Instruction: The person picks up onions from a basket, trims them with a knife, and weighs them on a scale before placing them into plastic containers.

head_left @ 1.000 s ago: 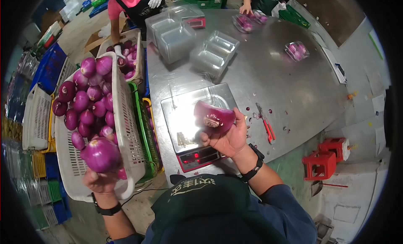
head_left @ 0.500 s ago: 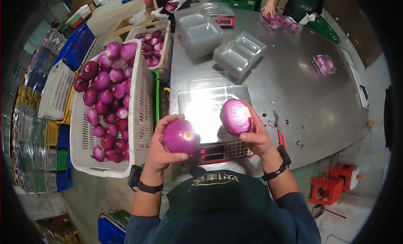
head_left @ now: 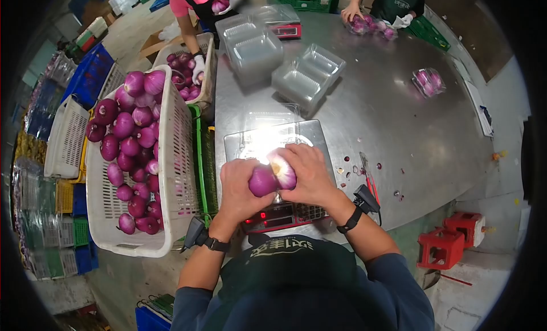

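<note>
My left hand (head_left: 241, 188) is closed around a purple onion (head_left: 262, 182). My right hand (head_left: 309, 172) grips a second onion (head_left: 284, 170), its pale end turned toward the first one. Both onions are side by side, seemingly touching, over the metal platform of a digital scale (head_left: 316, 140). Red digits show on the scale's front panel, partly behind my left hand. Bright glare covers the middle of the platform. A clear plastic tray at the platform's far edge is hard to make out.
A white crate (head_left: 181, 143) heaped with onions stands left of the metal table (head_left: 387, 126). Stacked clear trays (head_left: 310, 74) sit beyond the scale. A knife with red handles (head_left: 371, 188) and peel scraps lie to the right. Two co-workers handle onions at the far side.
My hands have come together and turned knuckles up, bringing the two onions side by side over the scale. A co-worker's gloved hand has reached into the farther onion crate.
</note>
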{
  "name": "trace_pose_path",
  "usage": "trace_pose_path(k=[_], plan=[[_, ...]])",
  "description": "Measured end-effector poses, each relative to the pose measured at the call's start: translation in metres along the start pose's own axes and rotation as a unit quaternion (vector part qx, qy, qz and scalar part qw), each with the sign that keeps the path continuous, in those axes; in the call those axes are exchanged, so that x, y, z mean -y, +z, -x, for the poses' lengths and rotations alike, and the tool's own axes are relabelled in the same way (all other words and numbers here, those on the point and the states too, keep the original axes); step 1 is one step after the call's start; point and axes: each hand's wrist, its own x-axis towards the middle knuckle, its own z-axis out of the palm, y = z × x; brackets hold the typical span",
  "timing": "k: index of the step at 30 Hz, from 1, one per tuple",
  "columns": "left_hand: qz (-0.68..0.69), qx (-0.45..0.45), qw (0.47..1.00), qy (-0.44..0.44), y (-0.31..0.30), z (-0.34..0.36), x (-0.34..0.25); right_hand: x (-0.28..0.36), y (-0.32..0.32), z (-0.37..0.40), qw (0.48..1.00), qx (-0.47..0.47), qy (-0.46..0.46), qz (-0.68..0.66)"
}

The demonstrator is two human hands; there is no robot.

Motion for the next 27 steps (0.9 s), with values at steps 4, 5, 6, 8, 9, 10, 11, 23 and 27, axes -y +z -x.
trace_pose_path(k=[4,5,6,8,9,10,11,23,27], plan=[[0.052,-0.01,0.997,-0.052,0.002,0.01,0.01,0.002,0.009,0.008,1.0,0.007,0.013,0.006],[0.055,-0.011,0.997,-0.056,0.003,0.013,0.013,0.001,0.011,0.01,1.0,0.0,0.012,-0.018],[0.053,-0.023,0.998,-0.038,0.004,0.015,0.015,0.0,0.014,0.012,0.999,-0.007,0.011,-0.042],[0.053,-0.036,0.998,-0.023,0.003,0.02,0.016,-0.006,0.02,0.019,0.998,-0.036,0.021,-0.052],[0.028,-0.053,0.997,-0.039,-0.001,0.023,0.012,-0.009,0.02,0.021,0.995,-0.069,0.031,-0.063],[0.002,-0.069,0.996,-0.054,-0.004,0.027,0.009,-0.012,0.018,0.021,0.995,-0.067,0.029,-0.062],[0.002,-0.071,0.996,-0.055,-0.002,0.035,0.013,-0.016,0.015,0.019,0.982,-0.089,0.104,-0.126],[0.614,-0.103,0.658,-0.424,-0.003,0.094,0.012,-0.069,0.023,-0.078,0.8,-0.082,0.436,-0.404],[0.663,-0.098,0.616,-0.415,-0.013,0.096,0.01,-0.05,-0.016,-0.04,0.958,-0.012,0.185,-0.218]])
